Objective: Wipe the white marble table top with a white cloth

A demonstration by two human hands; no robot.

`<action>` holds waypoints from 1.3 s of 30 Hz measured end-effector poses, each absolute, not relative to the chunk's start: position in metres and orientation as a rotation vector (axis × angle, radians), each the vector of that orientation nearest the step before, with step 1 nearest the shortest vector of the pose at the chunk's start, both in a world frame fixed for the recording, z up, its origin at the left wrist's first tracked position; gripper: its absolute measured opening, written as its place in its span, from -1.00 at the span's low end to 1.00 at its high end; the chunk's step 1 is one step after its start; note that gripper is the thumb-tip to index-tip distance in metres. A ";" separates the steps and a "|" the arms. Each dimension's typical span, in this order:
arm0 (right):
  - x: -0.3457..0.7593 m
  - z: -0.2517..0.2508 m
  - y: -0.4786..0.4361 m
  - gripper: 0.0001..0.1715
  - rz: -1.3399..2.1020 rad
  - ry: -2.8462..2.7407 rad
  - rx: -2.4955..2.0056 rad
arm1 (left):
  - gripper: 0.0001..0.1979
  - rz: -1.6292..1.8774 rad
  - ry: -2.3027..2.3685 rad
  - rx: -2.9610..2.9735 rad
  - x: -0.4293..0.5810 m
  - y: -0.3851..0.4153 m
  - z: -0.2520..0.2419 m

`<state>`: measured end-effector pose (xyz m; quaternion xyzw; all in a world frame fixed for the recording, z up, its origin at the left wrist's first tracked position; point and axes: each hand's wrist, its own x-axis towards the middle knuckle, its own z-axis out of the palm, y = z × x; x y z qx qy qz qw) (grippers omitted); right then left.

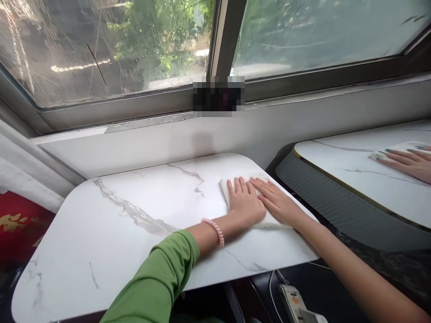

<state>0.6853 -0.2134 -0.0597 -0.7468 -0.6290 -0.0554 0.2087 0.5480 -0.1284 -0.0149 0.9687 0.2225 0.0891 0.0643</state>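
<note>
A white cloth (pixel 225 187) lies on the right part of a white marble table (pixel 134 215). My left hand (pixel 244 202) rests flat on the cloth with its fingers stretched out; a pink bead bracelet sits on the wrist below a green sleeve. My right hand (pixel 276 202) lies flat beside it on the same cloth, fingers together and pointing left, touching the left hand. Most of the cloth is hidden under both hands.
A second marble table (pixel 353 166) stands to the right, where another person's hand (pixel 409 162) presses a white cloth. A dark gap separates the tables. Windows run along the back wall. A remote-like device (pixel 294 305) lies below the table edge. Red fabric (pixel 20 224) is at left.
</note>
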 end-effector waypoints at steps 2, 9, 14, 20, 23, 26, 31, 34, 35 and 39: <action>0.677 -0.060 -0.246 -0.37 -0.155 -1.728 -2.098 | -0.40 0.264 0.590 2.945 0.540 -0.152 -0.015; 0.660 -0.055 -0.297 -0.37 -0.120 -1.600 -2.317 | -0.41 0.225 0.365 2.971 0.531 -0.186 -0.012; 0.653 -0.044 -0.286 -0.40 -0.053 -1.515 -2.462 | -0.39 0.228 0.373 2.951 0.529 -0.187 -0.014; 0.654 -0.043 -0.267 -0.47 -0.183 -1.389 -2.358 | -0.40 0.232 0.362 2.933 0.545 -0.173 -0.018; 0.668 -0.044 -0.250 -0.47 -0.199 -1.367 -2.319 | -0.41 0.273 0.398 2.937 0.561 -0.160 -0.020; 0.687 -0.043 -0.227 -0.46 -0.198 -1.375 -2.296 | -0.43 0.308 0.484 2.931 0.580 -0.142 -0.021; 0.719 -0.039 -0.175 -0.47 -0.209 -1.359 -2.347 | -0.47 0.337 0.502 2.931 0.618 -0.095 -0.023; 0.738 -0.040 -0.140 -0.47 -0.218 -1.361 -2.354 | -0.49 0.363 0.539 2.927 0.638 -0.063 -0.023; 0.744 -0.040 -0.129 -0.48 -0.221 -1.362 -2.351 | -0.50 0.371 0.559 2.923 0.643 -0.052 -0.023; 0.764 -0.041 -0.090 -0.49 -0.215 -1.361 -2.331 | -0.52 0.388 0.625 2.914 0.661 -0.021 -0.022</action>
